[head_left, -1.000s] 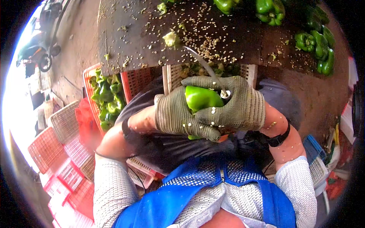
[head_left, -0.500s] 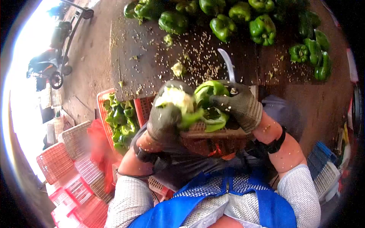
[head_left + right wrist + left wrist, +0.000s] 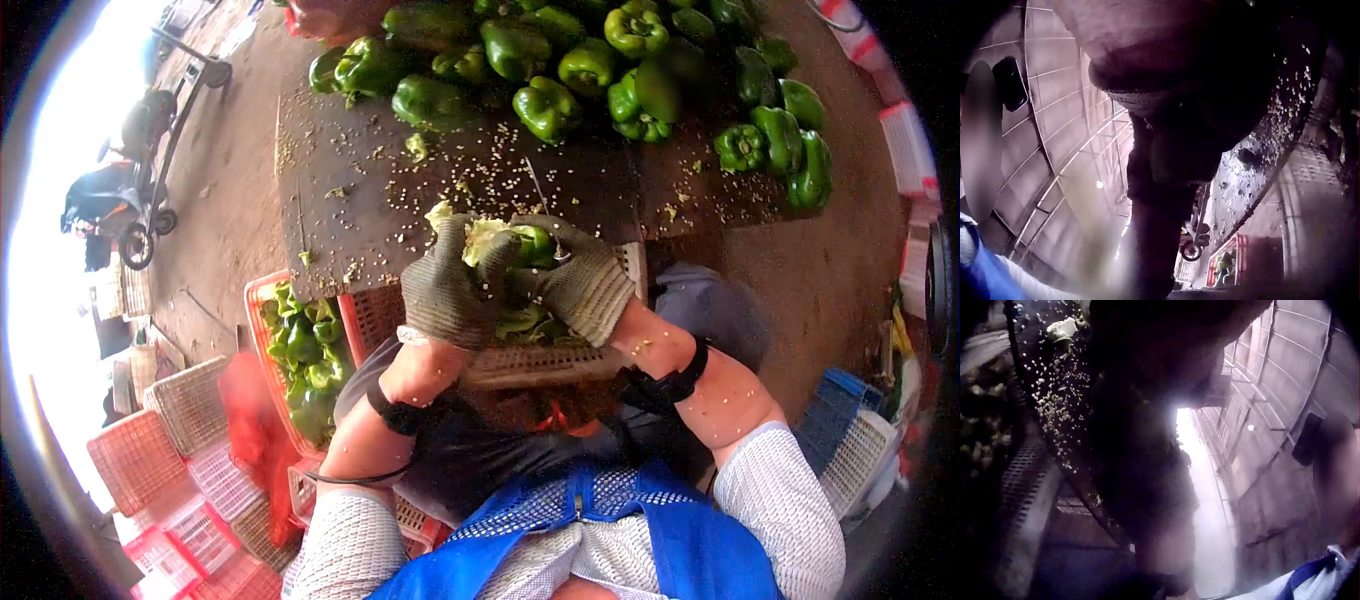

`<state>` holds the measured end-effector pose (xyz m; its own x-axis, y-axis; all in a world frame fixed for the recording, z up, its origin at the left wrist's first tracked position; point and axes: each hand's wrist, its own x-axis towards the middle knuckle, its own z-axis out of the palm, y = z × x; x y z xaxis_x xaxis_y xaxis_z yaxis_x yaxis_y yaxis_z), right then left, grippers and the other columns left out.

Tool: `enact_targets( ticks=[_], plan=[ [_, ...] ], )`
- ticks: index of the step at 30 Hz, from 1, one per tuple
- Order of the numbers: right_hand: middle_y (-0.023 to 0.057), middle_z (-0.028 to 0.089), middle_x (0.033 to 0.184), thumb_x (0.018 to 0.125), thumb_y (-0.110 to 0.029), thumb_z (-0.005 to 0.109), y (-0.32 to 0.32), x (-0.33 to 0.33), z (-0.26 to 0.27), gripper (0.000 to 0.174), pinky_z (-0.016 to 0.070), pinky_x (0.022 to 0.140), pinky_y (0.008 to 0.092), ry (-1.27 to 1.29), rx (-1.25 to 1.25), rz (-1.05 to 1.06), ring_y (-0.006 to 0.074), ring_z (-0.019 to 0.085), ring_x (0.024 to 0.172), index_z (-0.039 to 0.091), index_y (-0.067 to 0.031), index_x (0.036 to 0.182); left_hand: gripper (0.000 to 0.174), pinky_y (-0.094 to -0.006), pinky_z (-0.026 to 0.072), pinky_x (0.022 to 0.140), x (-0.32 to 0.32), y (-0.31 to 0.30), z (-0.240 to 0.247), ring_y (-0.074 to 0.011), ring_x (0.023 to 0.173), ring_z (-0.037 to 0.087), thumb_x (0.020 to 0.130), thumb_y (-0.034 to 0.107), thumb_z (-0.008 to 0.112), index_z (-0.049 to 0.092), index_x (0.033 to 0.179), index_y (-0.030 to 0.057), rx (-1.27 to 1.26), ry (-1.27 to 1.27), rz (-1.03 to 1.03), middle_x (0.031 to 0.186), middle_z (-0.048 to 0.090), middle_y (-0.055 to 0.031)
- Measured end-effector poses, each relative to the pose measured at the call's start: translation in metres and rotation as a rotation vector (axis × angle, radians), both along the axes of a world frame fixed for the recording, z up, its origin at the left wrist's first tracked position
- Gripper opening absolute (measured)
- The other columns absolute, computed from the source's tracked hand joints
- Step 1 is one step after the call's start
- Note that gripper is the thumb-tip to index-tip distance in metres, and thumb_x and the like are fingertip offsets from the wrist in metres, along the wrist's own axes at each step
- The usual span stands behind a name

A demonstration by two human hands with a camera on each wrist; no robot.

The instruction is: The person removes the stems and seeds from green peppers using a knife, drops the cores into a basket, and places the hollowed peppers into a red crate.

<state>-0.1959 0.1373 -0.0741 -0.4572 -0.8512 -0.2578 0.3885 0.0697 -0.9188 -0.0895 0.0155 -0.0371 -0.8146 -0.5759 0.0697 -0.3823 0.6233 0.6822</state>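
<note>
Both hands wear grey-green knitted gloves and meet over the near edge of a dark board [image 3: 350,240] in the head view. The left hand [image 3: 445,295] grips a pale, seedy pepper core [image 3: 485,240] between thumb and fingers. Close against it, the right hand [image 3: 580,285] holds a green pepper piece [image 3: 535,245] along with a knife, whose thin blade [image 3: 537,185] points away over the board. Below the hands, a crate [image 3: 540,372] contains cut green pieces [image 3: 530,325]. Both wrist views are too dark to show what the fingers hold.
Whole green peppers [image 3: 545,108] crowd the board's far side, and seeds [image 3: 480,165] are scattered nearer. An orange crate [image 3: 262,300] of peppers stands left of the knees, with stacked crates [image 3: 135,460] farther left. A blue crate [image 3: 835,410] is at the right.
Earlier both hands wrapped round a green pepper; half a second ago it showed opened, core and pieces apart. Now the hands are closer together at the board's edge. The head view shows more whole peppers.
</note>
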Motion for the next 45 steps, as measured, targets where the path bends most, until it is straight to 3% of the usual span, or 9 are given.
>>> enact_targets(
  ticks=[4, 6, 14, 20, 23, 26, 36, 38, 45],
  plan=[
    [0.0034, 0.066, 0.112, 0.076, -0.007, 0.08, 0.006, 0.001, -0.002, 0.05, 0.0528, 0.086, 0.0276, 0.007, 0.029, 0.024, 0.0119, 0.061, 0.099, 0.06, -0.0062, 0.121, 0.02, -0.0408, 0.053, 0.061, -0.008, -0.003, -0.002, -0.0359, 0.072, 0.069, 0.093, 0.025, 0.062, 0.057, 0.1, 0.0066, 0.096, 0.018, -0.152, 0.079, 0.068, -0.0175],
    [0.0045, 0.068, 0.109, 0.075, -0.006, 0.08, 0.009, 0.003, 0.001, 0.047, 0.0531, 0.084, 0.0288, 0.019, 0.01, 0.005, 0.0125, 0.062, 0.097, 0.062, -0.0056, 0.118, 0.027, -0.0295, 0.05, 0.064, -0.011, -0.001, 0.003, -0.0107, 0.075, 0.063, 0.097, 0.03, 0.058, 0.061, 0.094, 0.0035, 0.459, 0.021, -0.064, 0.078, 0.067, -0.0105],
    [0.0091, 0.07, 0.106, 0.081, -0.006, 0.072, -0.002, 0.0, -0.01, 0.035, 0.052, 0.086, 0.0318, 0.355, 0.113, -0.02, 0.0181, 0.065, 0.093, 0.064, -0.0043, 0.115, 0.073, -0.0338, 0.0533, 0.081, 0.0, -0.059, -0.107, -0.0236, 0.088, 0.063, 0.086, 0.005, 0.067, 0.028, 0.148, 0.0068, 0.357, -0.05, -0.237, 0.104, 0.063, -0.0119],
    [0.006, 0.069, 0.107, 0.082, -0.002, 0.07, -0.006, -0.005, 0.006, 0.033, 0.0531, 0.085, 0.0277, 0.087, -0.006, -0.036, 0.0127, 0.064, 0.096, 0.064, -0.0032, 0.115, 0.059, -0.0297, 0.0502, 0.089, -0.029, -0.078, -0.076, -0.0186, 0.105, 0.06, 0.092, 0.018, 0.065, 0.038, 0.143, 0.0059, 1.553, 0.381, 0.158, 0.122, 0.06, -0.0081],
    [0.0049, 0.069, 0.106, 0.082, -0.003, 0.072, -0.004, -0.004, 0.005, 0.032, 0.0534, 0.085, 0.0278, 0.216, 0.015, -0.035, 0.0118, 0.064, 0.096, 0.064, -0.0031, 0.114, 0.058, -0.03, 0.0522, 0.087, -0.035, -0.054, -0.031, -0.0169, 0.099, 0.059, 0.094, 0.025, 0.064, 0.04, 0.144, 0.0074, 1.064, 0.452, 0.001, 0.124, 0.059, -0.0066],
    [0.0083, 0.071, 0.102, 0.088, -0.007, 0.063, -0.005, -0.001, 0.009, 0.022, 0.0537, 0.085, 0.031, 0.276, 0.095, -0.051, 0.0174, 0.067, 0.093, 0.066, -0.0046, 0.109, 0.058, -0.0309, 0.0507, 0.091, -0.012, -0.027, -0.003, -0.0154, 0.108, 0.057, 0.092, 0.012, 0.066, 0.041, 0.143, 0.0058, 1.368, 0.284, -0.091, 0.124, 0.06, -0.0067],
    [0.0111, 0.07, 0.102, 0.083, -0.014, 0.068, -0.007, 0.03, 0.059, 0.034, 0.0539, 0.079, 0.0299, 0.635, 0.437, 0.319, 0.0178, 0.067, 0.089, 0.064, -0.0043, 0.115, 0.022, -0.0289, 0.0508, 0.089, 0.048, -0.022, -0.018, -0.0148, 0.101, 0.061, 0.091, 0.011, 0.066, 0.066, 0.11, -0.0004, 0.947, 0.117, -0.206, 0.107, 0.067, -0.0046],
    [0.0142, 0.07, 0.103, 0.085, -0.014, 0.067, -0.003, 0.04, 0.055, 0.039, 0.053, 0.08, 0.0309, 0.2, 0.402, 0.243, 0.0202, 0.067, 0.09, 0.06, 0.0007, 0.12, 0.025, -0.0267, 0.0516, 0.087, 0.081, -0.043, -0.039, -0.0156, 0.1, 0.062, 0.092, 0.005, 0.06, 0.064, 0.116, -0.0022, 0.982, 0.262, -0.246, 0.109, 0.068, -0.0063],
    [0.0193, 0.068, 0.105, 0.092, -0.024, 0.066, 0.022, 0.006, 0.037, 0.047, 0.0383, 0.035, 0.0242, 0.101, 0.107, 0.18, 0.0102, 0.049, 0.038, 0.049, 0.0008, 0.128, 0.028, -0.0397, 0.0529, 0.07, 0.336, -0.128, -0.008, -0.0273, 0.083, 0.068, 0.096, 0.03, 0.046, 0.067, 0.099, 0.0114, -0.281, -0.485, 0.596, 0.091, 0.07, -0.01]
  ],
)
